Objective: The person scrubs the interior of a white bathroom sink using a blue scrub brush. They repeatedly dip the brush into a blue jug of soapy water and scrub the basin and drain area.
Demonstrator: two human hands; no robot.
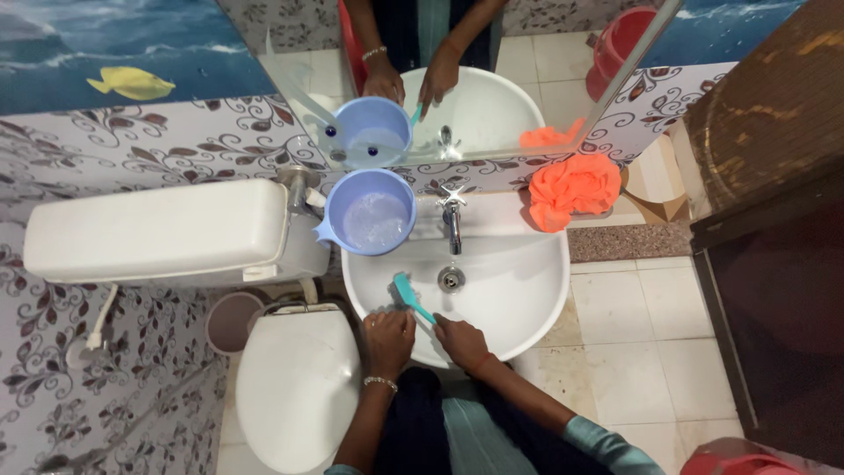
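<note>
A white wash basin (527, 290) fills the middle of the head view, with a chrome tap (452, 218) above its drain (450, 279). My right hand (459, 339) grips the handle of a teal brush (406, 291), whose head lies against the inside of the bowl near the left front. My left hand (389, 335) rests on the basin's front rim beside the brush, fingers bent, with a bracelet on the wrist. Whether my left hand holds anything is not visible.
A lilac plastic mug (369, 211) with soapy water stands on the basin's back left ledge. An orange cloth (571, 189) lies at the back right. A white toilet (294, 387) and cistern (158, 230) are to the left, a mirror (475, 79) above, a dark door (774, 264) to the right.
</note>
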